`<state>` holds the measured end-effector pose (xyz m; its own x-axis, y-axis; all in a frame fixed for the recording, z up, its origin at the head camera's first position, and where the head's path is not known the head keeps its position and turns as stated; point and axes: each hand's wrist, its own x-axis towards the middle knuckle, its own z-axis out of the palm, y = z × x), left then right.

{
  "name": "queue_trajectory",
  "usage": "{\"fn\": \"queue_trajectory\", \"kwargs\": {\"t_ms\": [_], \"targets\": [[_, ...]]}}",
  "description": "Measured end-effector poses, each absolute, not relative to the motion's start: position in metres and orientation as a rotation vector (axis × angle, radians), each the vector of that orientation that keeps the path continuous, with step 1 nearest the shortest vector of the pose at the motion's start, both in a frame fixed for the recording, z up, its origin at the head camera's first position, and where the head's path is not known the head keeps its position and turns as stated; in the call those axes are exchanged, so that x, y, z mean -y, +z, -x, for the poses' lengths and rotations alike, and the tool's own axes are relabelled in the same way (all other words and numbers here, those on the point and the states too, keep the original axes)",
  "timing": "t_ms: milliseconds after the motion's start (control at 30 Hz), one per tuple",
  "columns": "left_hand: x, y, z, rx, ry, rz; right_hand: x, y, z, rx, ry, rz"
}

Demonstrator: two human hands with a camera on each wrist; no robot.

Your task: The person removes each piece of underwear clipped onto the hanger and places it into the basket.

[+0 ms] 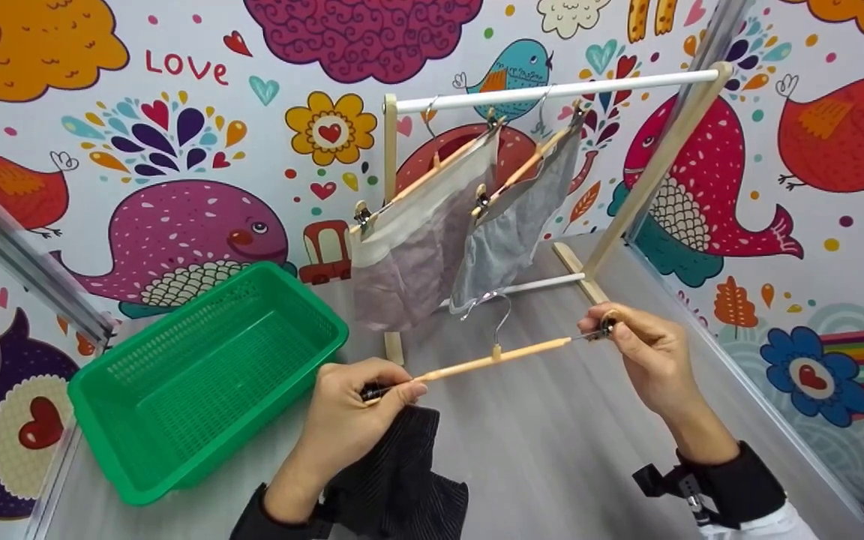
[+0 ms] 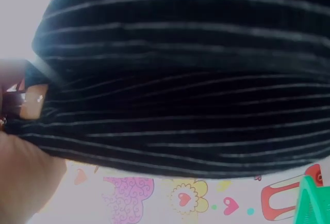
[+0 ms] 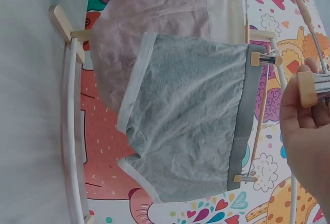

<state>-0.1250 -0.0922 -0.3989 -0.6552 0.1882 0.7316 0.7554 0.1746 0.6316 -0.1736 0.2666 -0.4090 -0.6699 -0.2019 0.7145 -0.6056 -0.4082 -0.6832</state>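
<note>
A wooden clip hanger (image 1: 469, 366) with a metal hook is held level between both hands. My left hand (image 1: 353, 409) pinches its left-end clip. From there hangs a black garment (image 1: 417, 472) with thin pale stripes, which fills most of the left wrist view, one edge caught by the wooden clip (image 2: 34, 101). At the hanger's other end, my right hand (image 1: 653, 356) pinches the right clip (image 3: 308, 89) between thumb and fingers. No cloth shows in that clip. The garment's lower part runs out of the head view.
Ahead stands a small rack with a white rail (image 1: 627, 84) and wooden legs. Grey underpants (image 3: 191, 110) and a mauve garment with a pale waistband (image 1: 402, 285) hang there from clip hangers. A green basket (image 1: 143, 487) sits at left on the grey table (image 1: 552, 457), beside patterned walls.
</note>
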Motion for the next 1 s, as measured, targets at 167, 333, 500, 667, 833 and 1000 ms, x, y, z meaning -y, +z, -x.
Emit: {"fn": "queue_trajectory", "kwargs": {"t_ms": [167, 333, 500, 667, 833, 1000], "targets": [[0.092, -0.398, 0.125, 1.946, -1.473, 0.893, -0.269, -0.405, 0.173, 1.616, 2.106, -1.061], [0.093, -0.397, 0.126, 1.910, -1.462, 0.885, -0.272, -0.395, 0.171, 1.779, 1.957, -1.017], [0.094, -0.395, 0.126, 1.903, -1.468, 0.888, -0.271, -0.383, 0.168, 1.901, 1.780, -1.025], [0.092, -0.395, 0.125, 1.912, -1.480, 0.888, -0.268, -0.380, 0.169, 1.940, 1.598, -1.071], [0.091, -0.397, 0.124, 1.915, -1.479, 0.882, -0.263, -0.380, 0.172, 1.971, 1.409, -1.124], [0.089, -0.398, 0.124, 1.923, -1.473, 0.883, -0.259, -0.382, 0.175, 1.973, 1.281, -1.174]]}}
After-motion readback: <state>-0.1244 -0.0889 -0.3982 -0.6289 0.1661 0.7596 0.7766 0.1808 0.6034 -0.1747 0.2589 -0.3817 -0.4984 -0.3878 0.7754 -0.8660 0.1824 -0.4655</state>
